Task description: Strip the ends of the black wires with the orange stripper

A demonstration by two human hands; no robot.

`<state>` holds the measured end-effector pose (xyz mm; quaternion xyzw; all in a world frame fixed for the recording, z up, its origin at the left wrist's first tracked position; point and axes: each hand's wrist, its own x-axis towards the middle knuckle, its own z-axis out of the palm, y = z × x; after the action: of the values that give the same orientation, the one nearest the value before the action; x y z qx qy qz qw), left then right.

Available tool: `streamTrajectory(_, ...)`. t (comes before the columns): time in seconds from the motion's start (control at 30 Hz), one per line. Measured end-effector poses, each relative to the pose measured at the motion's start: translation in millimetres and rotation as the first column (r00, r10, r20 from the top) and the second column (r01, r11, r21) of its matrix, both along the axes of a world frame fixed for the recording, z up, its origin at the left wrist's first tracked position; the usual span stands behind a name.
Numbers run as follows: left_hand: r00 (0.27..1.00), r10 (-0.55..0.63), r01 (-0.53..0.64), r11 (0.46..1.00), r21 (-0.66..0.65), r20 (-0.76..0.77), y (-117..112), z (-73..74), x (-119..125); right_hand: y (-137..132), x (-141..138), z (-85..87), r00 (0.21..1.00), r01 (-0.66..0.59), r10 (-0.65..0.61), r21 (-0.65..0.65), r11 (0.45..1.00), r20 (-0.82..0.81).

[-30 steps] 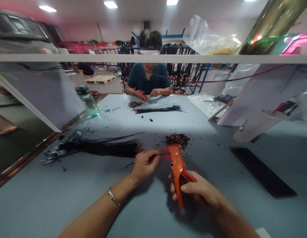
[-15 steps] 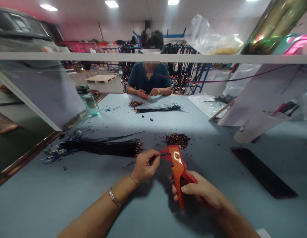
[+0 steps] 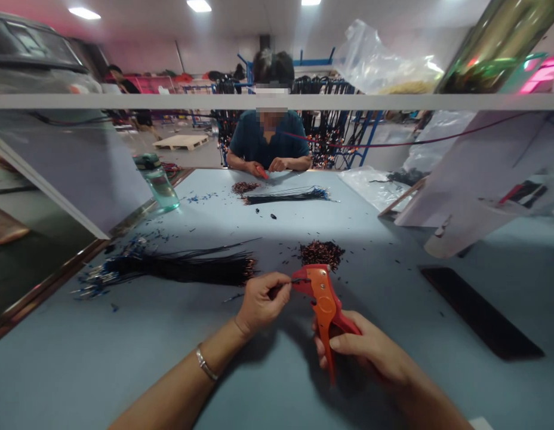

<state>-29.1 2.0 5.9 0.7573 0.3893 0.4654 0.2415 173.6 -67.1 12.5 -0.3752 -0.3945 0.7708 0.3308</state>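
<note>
My right hand [image 3: 364, 346] is wrapped round the handles of an orange and red wire stripper [image 3: 324, 304], its jaws pointing left. At the jaws, my left hand [image 3: 264, 303] pinches a black wire [image 3: 299, 280] between thumb and fingertips. The wire's end lies in the jaw opening; most of its length is hidden by my fingers. To the left lies a thick bundle of black wires [image 3: 187, 267] with copper-coloured ends facing my hand. Just beyond the stripper sits a heap of short black and copper scraps [image 3: 322, 254].
Across the table [image 3: 214, 382] a person in a dark shirt [image 3: 248, 134] holds a red tool near another wire bundle [image 3: 286, 196]. A shelf [image 3: 223, 102] spans above. A water bottle [image 3: 163, 188] stands left; a dark flat strip [image 3: 480, 313] lies right.
The wire stripper and my right hand have shifted slightly right. My left hand keeps its pinch at the jaws. Another person has come into view at the far left background.
</note>
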Motion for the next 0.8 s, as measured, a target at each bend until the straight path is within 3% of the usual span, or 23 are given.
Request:
streamTrajectory(0.4, 1.000, -0.019, 0.019, 0.999, 0.040, 0.001, 0.2, -3.2, -1.3, 0.7, 0.2, -0.8, 0.997, -0.019, 0.010, 0.114, 0.993, 0.077)
streamTrajectory(0.8, 0.998, -0.061, 0.062, 0.988, 0.139, -0.013, -1.1, -0.2, -2.0, -0.5, 3.2, -2.5, 0.997, -0.010, 0.000, 0.121, 0.993, 0.082)
